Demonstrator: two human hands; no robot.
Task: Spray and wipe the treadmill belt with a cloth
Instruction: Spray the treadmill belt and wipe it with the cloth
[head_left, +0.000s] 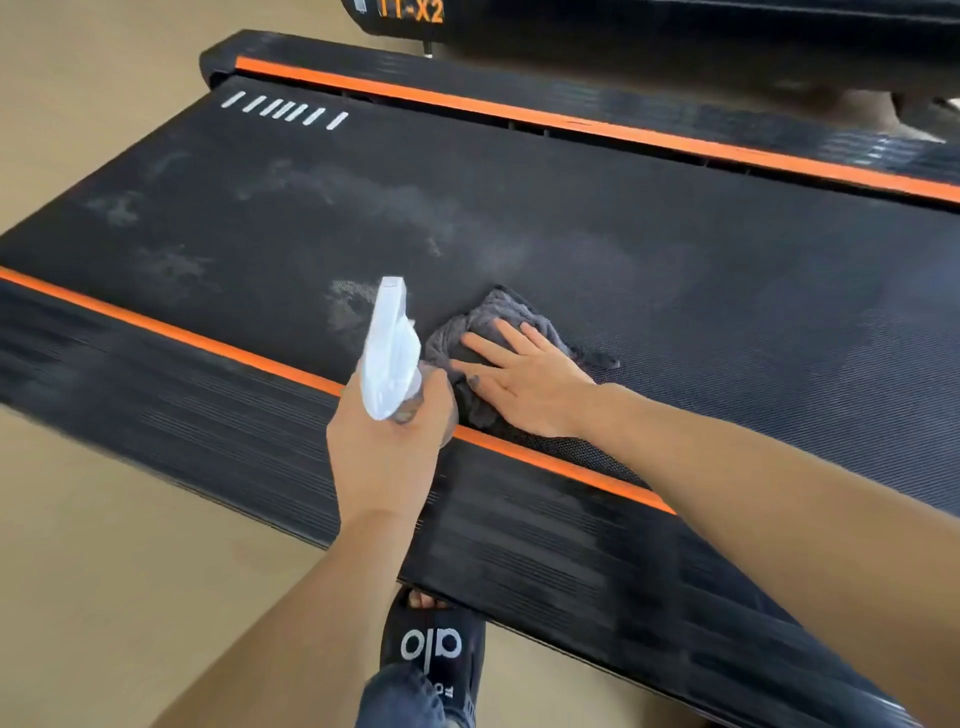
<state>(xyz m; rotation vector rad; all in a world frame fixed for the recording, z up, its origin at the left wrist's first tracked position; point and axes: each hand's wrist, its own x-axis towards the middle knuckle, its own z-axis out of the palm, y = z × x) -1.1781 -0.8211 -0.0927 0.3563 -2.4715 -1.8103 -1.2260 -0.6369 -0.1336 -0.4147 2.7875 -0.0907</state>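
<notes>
**A:** What is each grip doing?

**B:** The right hand (524, 376) lies flat with straight, spread fingers. It presses down on the grey cloth (493, 322). It does not pinch it. The left hand (389, 441) is curled tight round the spray bottle (392, 348) and holds it up off the belt.

**A:** Where is the cloth?

**B:** On the treadmill belt (675, 249), close to the near orange stripe (208, 338). It sits right under the right hand, so that hand is the one for wiping. The bottle is just beside the cloth, on its left.

**A:** Which way should the cloth go?

**B:** I think away from the near orange stripe and to the left. The pale dusty smudges (337, 192) lie that way, between the cloth and the white dashes (285, 109). The belt runs long from left to right, so long strokes along it look best.

**A:** And the bottle?

**B:** Its nozzle points toward those smudges. A squirt there could come first.
</notes>
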